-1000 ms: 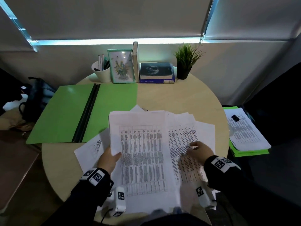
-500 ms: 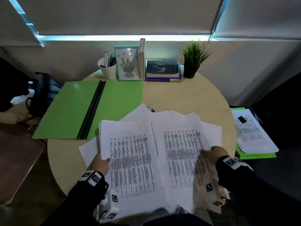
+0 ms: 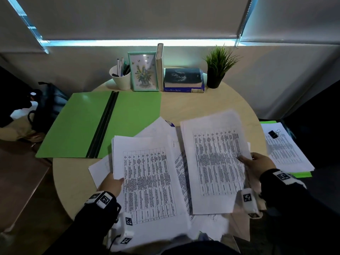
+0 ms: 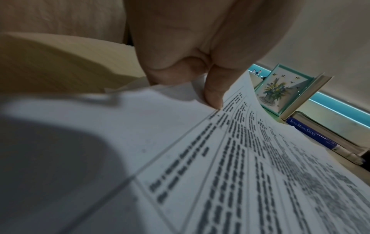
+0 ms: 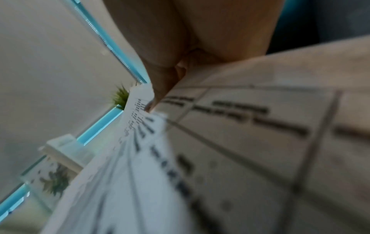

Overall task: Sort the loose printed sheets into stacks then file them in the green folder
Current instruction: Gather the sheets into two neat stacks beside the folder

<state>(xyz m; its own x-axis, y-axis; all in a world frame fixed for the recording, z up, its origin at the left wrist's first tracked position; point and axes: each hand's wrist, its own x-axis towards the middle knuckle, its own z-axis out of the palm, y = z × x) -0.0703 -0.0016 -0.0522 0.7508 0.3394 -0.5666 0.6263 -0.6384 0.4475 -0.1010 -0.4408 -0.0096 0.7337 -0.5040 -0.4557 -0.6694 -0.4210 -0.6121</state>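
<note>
The green folder [image 3: 88, 124] lies open on the round table [image 3: 198, 105], far left, with a black spine down its middle. My left hand [image 3: 112, 184] pinches the left edge of a thin stack of printed table sheets [image 3: 149, 183], thumb on top [image 4: 213, 95]. My right hand [image 3: 257, 162] pinches the right edge of another printed sheet [image 3: 215, 162], lifted and tilted over the pile; the same sheet [image 5: 240, 142] fills the right wrist view. More loose sheets [image 3: 158, 128] lie underneath, partly hidden.
At the back stand a white pen cup [image 3: 120, 76], a framed flower picture [image 3: 144, 71], an upright book [image 3: 159, 67], stacked books [image 3: 184, 80] and a potted plant [image 3: 218, 69]. Off the table's right edge, clipped sheets [image 3: 285, 150] lie on another green folder. A dark bag [image 3: 46, 105] sits left.
My right hand has taken the right-hand sheet by its edge, lifted it and drawn it rightward. My left hand has shifted its stack leftward, so the two now sit apart.
</note>
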